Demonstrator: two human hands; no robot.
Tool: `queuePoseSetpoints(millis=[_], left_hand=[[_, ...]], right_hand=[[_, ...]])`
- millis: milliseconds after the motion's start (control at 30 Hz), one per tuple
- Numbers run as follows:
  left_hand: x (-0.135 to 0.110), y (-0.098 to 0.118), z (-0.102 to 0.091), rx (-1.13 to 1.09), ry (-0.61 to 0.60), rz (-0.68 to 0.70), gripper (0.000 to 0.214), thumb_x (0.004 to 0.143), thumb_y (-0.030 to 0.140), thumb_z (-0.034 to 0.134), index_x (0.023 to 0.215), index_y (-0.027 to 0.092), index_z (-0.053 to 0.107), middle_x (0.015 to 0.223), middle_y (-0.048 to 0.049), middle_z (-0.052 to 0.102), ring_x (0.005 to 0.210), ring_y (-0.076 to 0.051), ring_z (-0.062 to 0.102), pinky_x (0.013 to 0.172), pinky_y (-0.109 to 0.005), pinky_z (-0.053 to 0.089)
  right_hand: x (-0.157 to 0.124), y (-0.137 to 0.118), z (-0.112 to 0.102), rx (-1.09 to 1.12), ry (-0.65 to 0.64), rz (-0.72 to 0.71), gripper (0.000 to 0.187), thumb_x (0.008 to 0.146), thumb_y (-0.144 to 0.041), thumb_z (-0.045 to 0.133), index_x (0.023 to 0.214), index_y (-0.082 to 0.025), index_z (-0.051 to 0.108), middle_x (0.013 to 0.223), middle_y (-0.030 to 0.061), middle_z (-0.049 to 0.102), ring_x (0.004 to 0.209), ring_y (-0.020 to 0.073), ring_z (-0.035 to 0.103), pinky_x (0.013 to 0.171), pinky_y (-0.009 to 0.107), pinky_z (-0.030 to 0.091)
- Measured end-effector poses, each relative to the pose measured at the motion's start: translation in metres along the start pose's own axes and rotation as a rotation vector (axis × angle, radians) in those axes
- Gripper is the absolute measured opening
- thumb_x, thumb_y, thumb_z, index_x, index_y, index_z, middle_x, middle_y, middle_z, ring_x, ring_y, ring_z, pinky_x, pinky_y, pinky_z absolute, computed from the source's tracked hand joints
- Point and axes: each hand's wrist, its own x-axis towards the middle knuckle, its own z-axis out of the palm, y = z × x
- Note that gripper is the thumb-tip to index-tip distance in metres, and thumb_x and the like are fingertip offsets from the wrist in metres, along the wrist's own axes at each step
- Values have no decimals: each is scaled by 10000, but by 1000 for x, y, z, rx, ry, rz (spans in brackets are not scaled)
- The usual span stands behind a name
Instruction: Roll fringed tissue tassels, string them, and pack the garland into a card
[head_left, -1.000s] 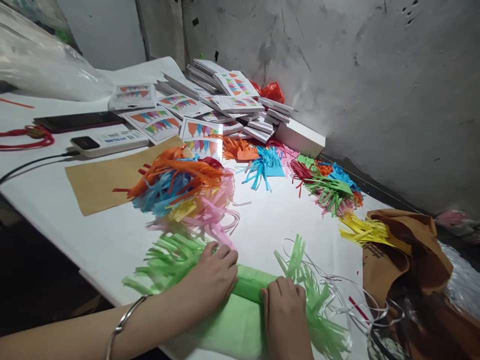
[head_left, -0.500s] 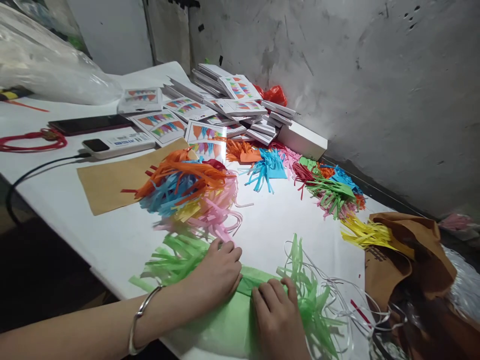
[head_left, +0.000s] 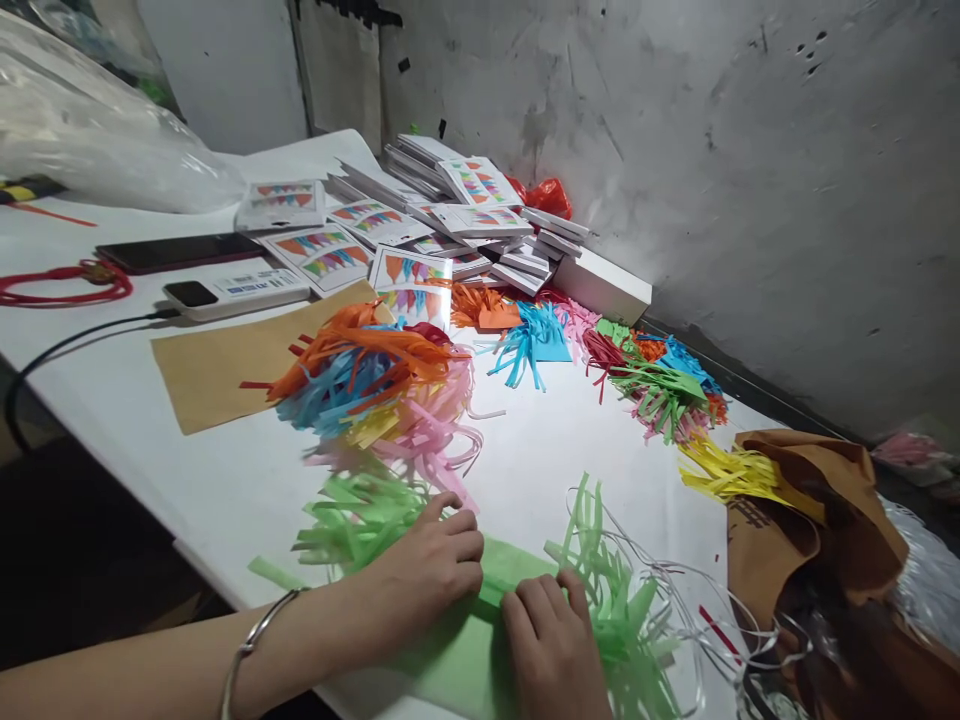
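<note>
Green tissue paper point(head_left: 457, 660) with fringed ends lies on the near part of the white table. Across its middle runs a folded, darker band, and the fringe fans out to the left and right. My left hand point(head_left: 435, 555), with a silver bangle at the wrist, is curled over the band's left part. Closed at the right part of the same band is my right hand point(head_left: 551, 630). The fingertips of both hands are hidden against the paper. Just beyond my left hand sits a pile of orange, blue, yellow and pink tassels point(head_left: 382, 375).
Printed cards point(head_left: 409, 280) are heaped at the back, by a white box point(head_left: 604, 283). More tassels point(head_left: 544, 335) line the wall side. White string point(head_left: 697, 575) and a brown bag point(head_left: 825, 500) are on the right. A phone point(head_left: 180, 250) and a white device point(head_left: 236, 292) lie left.
My left hand has shifted slightly, its index finger lifting a little from the paper. The right hand stays at almost the same spot on the folded band.
</note>
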Motion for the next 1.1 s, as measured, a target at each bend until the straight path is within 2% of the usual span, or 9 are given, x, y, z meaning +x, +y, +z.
queuePoseSetpoints(millis=[67,200,367,500,600,733,800,933,1100], left_hand=[[-3,-1,-2,-10,-29,-22,268,859,122,725,651,205,577,679,48,619,771,-180,500,905,-405,253],[-9,2,-3,6,-62,-77,220,872,147,711,695,222,604,720,48,651,796,-190,524,938,-428,236],[-2,11,1,89,-131,-271,215,866,125,666,669,199,621,700,0,665,764,-212,549,904,-456,275],[11,13,-2,127,-212,-375,138,836,96,689,741,188,647,713,-28,694,781,-241,581,867,-454,309],[14,12,-3,141,-228,-333,143,840,98,694,745,194,647,742,-31,687,801,-244,576,847,-445,312],[12,10,0,158,-196,-181,128,853,157,740,769,204,656,868,-26,679,844,-230,553,838,-424,309],[10,10,-1,152,-196,-87,145,851,183,756,757,206,648,855,-13,663,841,-223,542,833,-411,315],[10,12,-9,151,-214,-51,131,825,158,756,778,205,643,835,-4,655,842,-225,540,846,-413,322],[11,8,-6,123,-191,1,125,836,129,716,770,201,639,811,-9,650,830,-214,546,886,-412,313]], right_hand=[[-10,6,-2,38,-1,33,364,1019,-143,304,820,-200,603,756,27,608,763,192,534,917,399,336],[-23,10,-4,99,6,209,209,993,-156,443,884,-238,601,912,15,656,916,207,592,999,452,298],[-21,1,3,44,-7,407,176,956,-153,463,820,-242,530,952,48,635,920,240,593,961,472,306],[-18,0,3,-13,-44,478,132,924,-174,508,817,-247,530,951,60,641,915,276,579,924,494,300],[-15,1,-1,-29,-11,479,127,935,-156,487,880,-242,563,978,65,647,953,283,575,963,528,273],[-7,-6,-1,76,99,264,289,1026,-168,350,924,-214,616,906,55,645,920,233,576,978,489,299],[-1,-10,-1,124,76,182,363,1053,-197,299,886,-203,622,802,29,624,820,199,557,938,439,319],[6,-11,-2,138,-4,223,413,1061,-218,287,775,-205,585,732,3,577,737,179,516,891,401,298],[10,-13,-2,183,9,255,339,1053,-257,363,815,-214,601,762,-6,584,743,178,515,890,398,281]])
